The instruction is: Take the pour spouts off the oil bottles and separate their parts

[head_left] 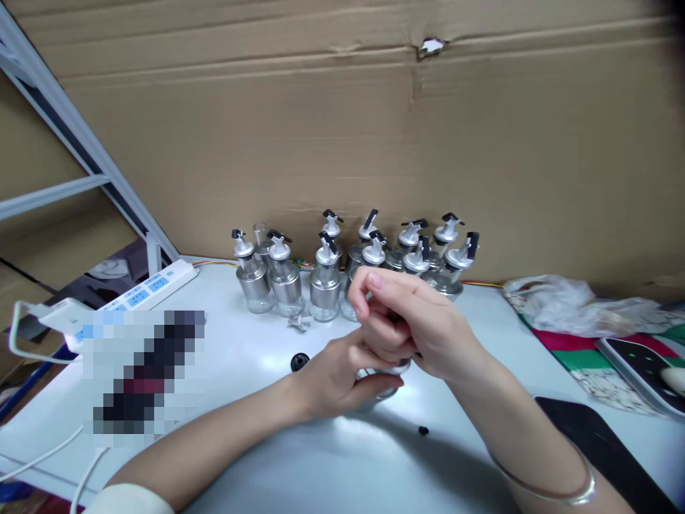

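A clear glass bottle (386, 395) is gripped low over the white table by my left hand (335, 378), whose fingers and thumb wrap round it. Most of the bottle is hidden. Right above it, my right hand (422, 314) is closed with its fingers curled in; what they hold, if anything, is hidden. A round black part (300, 362) lies by my left wrist. To the right of the bottle is a small black piece (424, 430). Behind my hands lies a small silvery piece (298, 323).
Several glass bottles with metal sleeves and pourer tops (325, 285) stand along the cardboard wall (321, 128). At left are a white power strip (160, 282) and cables. A plastic bag (578, 307), a device with a dark panel (639, 371) and a black flat object (589, 435) lie at right.
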Demonstrator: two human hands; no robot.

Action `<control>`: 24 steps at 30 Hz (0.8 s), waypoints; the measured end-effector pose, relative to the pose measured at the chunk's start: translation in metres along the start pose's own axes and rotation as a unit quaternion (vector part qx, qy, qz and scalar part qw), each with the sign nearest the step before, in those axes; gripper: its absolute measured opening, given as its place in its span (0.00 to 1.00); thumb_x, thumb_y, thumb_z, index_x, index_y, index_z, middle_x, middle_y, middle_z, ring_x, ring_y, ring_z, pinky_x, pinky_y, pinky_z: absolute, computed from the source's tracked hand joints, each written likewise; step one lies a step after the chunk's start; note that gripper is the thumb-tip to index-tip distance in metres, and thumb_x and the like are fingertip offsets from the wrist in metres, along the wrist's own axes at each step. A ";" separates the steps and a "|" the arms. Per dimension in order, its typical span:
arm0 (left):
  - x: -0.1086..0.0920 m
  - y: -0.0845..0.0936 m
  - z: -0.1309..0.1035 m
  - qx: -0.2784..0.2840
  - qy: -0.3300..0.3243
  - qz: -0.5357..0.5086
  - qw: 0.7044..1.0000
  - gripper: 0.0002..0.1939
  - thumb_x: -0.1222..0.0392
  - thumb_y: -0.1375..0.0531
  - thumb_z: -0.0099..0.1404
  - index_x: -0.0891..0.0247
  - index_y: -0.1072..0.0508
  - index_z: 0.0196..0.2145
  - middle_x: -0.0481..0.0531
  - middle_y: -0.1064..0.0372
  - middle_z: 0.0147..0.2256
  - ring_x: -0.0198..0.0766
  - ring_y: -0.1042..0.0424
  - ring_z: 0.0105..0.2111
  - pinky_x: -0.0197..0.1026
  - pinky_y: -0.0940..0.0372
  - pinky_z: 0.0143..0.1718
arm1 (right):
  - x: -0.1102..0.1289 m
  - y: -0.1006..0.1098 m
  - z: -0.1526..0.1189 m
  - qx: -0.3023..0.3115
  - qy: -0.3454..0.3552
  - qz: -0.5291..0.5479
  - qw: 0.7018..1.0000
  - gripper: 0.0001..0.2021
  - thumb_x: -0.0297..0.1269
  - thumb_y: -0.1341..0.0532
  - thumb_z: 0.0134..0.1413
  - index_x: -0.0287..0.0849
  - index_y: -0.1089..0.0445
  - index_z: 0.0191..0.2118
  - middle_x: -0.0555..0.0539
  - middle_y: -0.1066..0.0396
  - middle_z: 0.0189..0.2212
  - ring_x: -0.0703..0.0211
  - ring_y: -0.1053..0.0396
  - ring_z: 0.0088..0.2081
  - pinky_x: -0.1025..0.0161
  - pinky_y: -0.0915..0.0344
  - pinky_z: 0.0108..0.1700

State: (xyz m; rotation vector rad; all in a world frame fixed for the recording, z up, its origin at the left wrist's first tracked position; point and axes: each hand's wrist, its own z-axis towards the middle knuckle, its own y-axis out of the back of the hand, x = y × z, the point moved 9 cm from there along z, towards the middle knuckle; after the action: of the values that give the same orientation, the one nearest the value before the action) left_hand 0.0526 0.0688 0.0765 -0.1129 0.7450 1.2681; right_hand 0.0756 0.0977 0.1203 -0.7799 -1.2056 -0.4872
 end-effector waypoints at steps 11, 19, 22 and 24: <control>-0.004 0.000 -0.004 -0.022 -0.015 0.078 0.997 0.05 0.61 0.46 0.64 0.62 0.34 0.38 0.54 0.29 0.38 0.37 0.28 0.37 0.39 0.31 0.37 | -0.001 0.005 -0.001 -0.036 -0.012 -0.032 0.999 0.14 0.46 0.43 0.55 0.41 0.40 0.26 0.61 0.58 0.12 0.74 0.64 0.13 0.73 0.63 0.13; 0.008 -0.018 -0.012 0.106 0.092 0.185 0.973 0.35 0.53 0.42 0.62 0.58 0.56 0.59 0.64 0.41 0.53 0.50 0.35 0.52 0.52 0.34 0.48 | 0.020 0.038 -0.009 -0.148 0.059 -0.003 0.987 0.14 0.49 0.43 0.53 0.45 0.39 0.26 0.61 0.65 0.13 0.72 0.66 0.13 0.70 0.62 0.13; 0.013 -0.019 -0.015 0.106 0.096 0.193 0.971 0.38 0.53 0.43 0.63 0.55 0.64 0.61 0.65 0.46 0.56 0.51 0.37 0.54 0.52 0.34 0.48 | 0.030 0.040 -0.017 -0.178 0.091 0.026 0.979 0.14 0.50 0.43 0.54 0.46 0.37 0.26 0.59 0.67 0.14 0.71 0.66 0.13 0.68 0.61 0.13; 0.010 -0.017 -0.015 0.083 0.084 0.200 0.973 0.40 0.50 0.43 0.63 0.55 0.66 0.62 0.65 0.45 0.55 0.50 0.35 0.52 0.53 0.34 0.48 | 0.036 0.039 -0.025 -0.202 0.110 0.041 0.972 0.15 0.51 0.44 0.53 0.46 0.36 0.26 0.59 0.67 0.14 0.71 0.65 0.13 0.67 0.61 0.14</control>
State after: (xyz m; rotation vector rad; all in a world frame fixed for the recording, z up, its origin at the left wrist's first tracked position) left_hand 0.0621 0.0648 0.0541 0.0723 1.0531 1.5847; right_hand 0.1295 0.1067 0.1398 -1.0860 -0.8732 -0.7436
